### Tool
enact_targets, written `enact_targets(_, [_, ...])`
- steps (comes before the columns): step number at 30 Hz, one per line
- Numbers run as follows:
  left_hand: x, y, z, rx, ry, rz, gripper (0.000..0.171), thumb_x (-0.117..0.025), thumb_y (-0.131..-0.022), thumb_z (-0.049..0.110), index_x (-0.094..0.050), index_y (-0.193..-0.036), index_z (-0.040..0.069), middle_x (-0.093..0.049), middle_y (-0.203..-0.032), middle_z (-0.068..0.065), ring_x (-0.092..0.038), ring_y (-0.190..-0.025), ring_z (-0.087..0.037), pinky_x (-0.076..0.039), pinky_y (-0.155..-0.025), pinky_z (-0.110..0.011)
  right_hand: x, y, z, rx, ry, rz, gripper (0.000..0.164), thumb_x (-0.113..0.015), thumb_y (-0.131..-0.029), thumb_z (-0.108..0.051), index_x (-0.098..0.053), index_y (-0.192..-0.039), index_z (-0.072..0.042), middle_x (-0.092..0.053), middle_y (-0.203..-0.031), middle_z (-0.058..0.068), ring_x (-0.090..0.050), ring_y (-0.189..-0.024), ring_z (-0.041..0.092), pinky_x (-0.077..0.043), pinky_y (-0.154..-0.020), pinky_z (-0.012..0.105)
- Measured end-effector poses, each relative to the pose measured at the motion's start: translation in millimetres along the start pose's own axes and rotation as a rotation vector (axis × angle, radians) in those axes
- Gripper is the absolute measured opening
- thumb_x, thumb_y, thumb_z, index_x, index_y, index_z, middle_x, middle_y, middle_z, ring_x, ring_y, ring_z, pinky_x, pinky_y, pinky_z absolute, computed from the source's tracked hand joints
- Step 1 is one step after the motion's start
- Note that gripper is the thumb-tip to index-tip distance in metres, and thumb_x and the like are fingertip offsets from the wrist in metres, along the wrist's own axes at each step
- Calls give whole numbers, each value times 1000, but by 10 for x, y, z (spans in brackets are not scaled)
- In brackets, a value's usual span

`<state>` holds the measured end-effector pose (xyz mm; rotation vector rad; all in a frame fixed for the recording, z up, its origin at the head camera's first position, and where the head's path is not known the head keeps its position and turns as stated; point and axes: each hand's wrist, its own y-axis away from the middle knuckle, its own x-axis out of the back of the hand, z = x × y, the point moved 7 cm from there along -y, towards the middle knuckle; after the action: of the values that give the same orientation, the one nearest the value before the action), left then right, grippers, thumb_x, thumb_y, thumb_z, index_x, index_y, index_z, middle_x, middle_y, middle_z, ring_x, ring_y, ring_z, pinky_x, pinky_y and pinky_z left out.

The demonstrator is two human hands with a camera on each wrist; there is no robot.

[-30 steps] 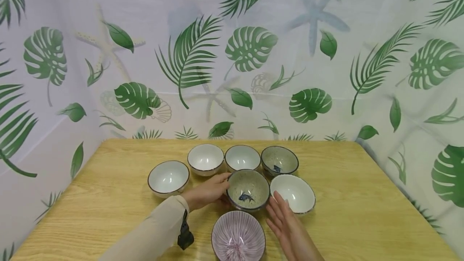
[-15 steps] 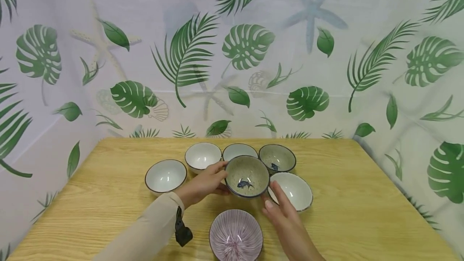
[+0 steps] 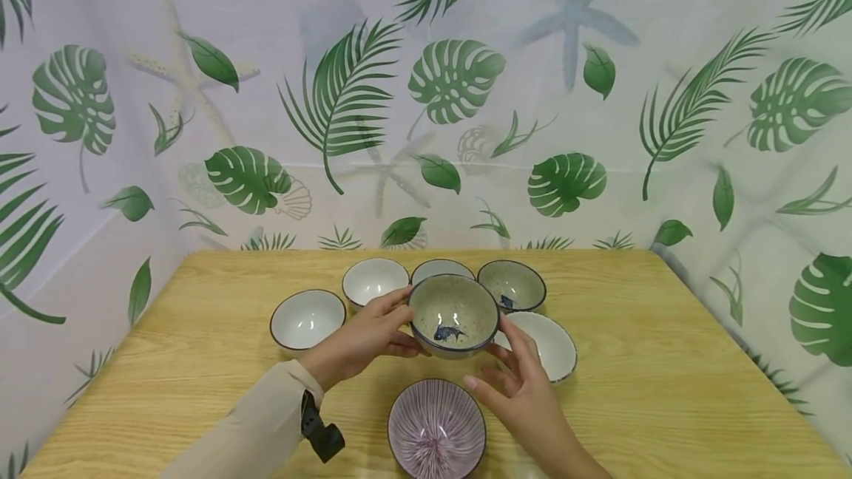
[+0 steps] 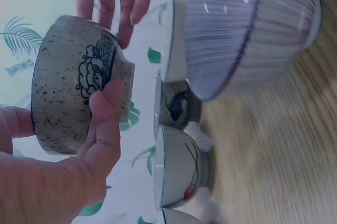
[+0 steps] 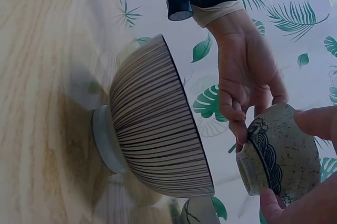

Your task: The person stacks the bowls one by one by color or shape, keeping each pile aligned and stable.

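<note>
Both hands hold a speckled grey bowl (image 3: pixel 452 314) with a blue fish inside, lifted above the table. My left hand (image 3: pixel 373 327) grips its left side, thumb at the rim and fingers under the wall, as the left wrist view shows on the bowl (image 4: pixel 73 82). My right hand (image 3: pixel 515 372) curls against the bowl's right side and base; in the right wrist view a fingertip and thumb pinch the bowl (image 5: pixel 281 155). A purple striped bowl (image 3: pixel 436 431) stands just below, nearest to me.
On the wooden table (image 3: pixel 665 361) behind the lifted bowl stand white bowls (image 3: pixel 308 318) (image 3: pixel 375 281) (image 3: pixel 549 346), another partly hidden one (image 3: pixel 439 269) and a second speckled fish bowl (image 3: pixel 512 285). Leaf-print curtains wall in the left, back and right.
The speckled fish bowl has gone from resting on the table to being lifted. My right hand, which was flat beside it, has closed onto its right side.
</note>
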<state>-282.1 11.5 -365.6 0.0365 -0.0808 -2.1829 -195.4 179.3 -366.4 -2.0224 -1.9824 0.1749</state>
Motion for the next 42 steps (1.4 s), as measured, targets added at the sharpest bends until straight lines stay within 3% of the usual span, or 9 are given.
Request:
enact_targets(4, [-58,63,58,-9,44,-28,58,-40,-98,17,-14,-149,4,-44,-131,-23,-63,-88,-29,-51,-79,-36,19,-25,-47,32,17,25,90,-75,-73,-1,-23,-147,-3,-23,-143,13,-43,-117,29,-44,-91,32])
enact_targets(8, [-122,124,103,-13,111,-62,59,-43,-99,16,-14,-149,5,-36,-135,-27,-63,-90,-31,-50,-81,-38,68,-47,-65,0,55,44,89,-77,-73,-6,-26,-146,-4,-28,-141,10,-42,-116,27,-44,-90,29])
enact_targets(13, [-165,152,130,-17,153,-89,62,-46,-99,17,-13,-149,5,-37,-131,-31,-62,-91,-32,-49,-82,-38,118,-62,-92,-16,111,62,86,-77,-73,-12,-30,-144,-7,-31,-139,8,-41,-114,25,-46,-88,26])
enact_targets(23, [-276,232,124,-24,195,-100,72,-52,-96,19,-6,-151,11,-42,-118,-33,-61,-93,-35,-48,-85,-39,143,-65,-95,-2,138,131,79,-77,-74,-14,-35,-140,-4,-36,-134,12,-45,-111,26,-48,-84,27])
enact_targets(27, [-295,285,107,-44,195,-89,70,-53,-95,22,-11,-150,9,-41,-118,-32,-61,-93,-35,-48,-84,-40,137,-63,-93,6,130,123,76,-76,-75,-13,-36,-139,-4,-38,-132,12,-45,-111,25,-48,-84,27])
enact_targets(36, [-240,365,104,-76,117,-13,72,-59,-92,22,-19,-150,11,-38,-121,-29,-61,-94,-31,-48,-85,-37,131,-42,-93,27,89,105,72,-74,-75,-4,-37,-137,3,-41,-129,15,-45,-110,26,-47,-86,26])
enact_targets(42, [-186,438,181,-148,-69,70,68,-67,-86,23,-34,-144,8,-37,-136,-24,-50,-114,-34,-46,-88,-38,159,-24,-101,38,42,65,68,-71,-77,1,-38,-137,5,-44,-127,16,-47,-109,25,-45,-89,27])
